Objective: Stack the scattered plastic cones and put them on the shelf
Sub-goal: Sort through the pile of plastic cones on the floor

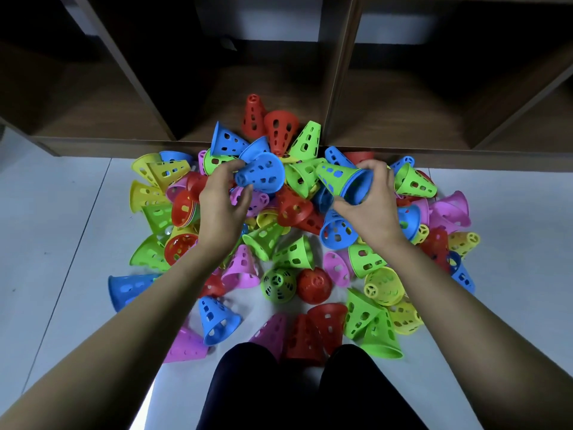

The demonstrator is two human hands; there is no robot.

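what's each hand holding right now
left hand: grips a blue cone.
right hand: grips a green cone nested over a second blue cone.

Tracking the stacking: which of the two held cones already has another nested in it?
The green cone in the right hand: a blue rim shows inside its wide end. The blue cone in the left hand looks single.

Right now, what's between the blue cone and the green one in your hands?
Head view: a loose green cone lies between the blue cone in the left hand and the green-topped stack in the right hand.
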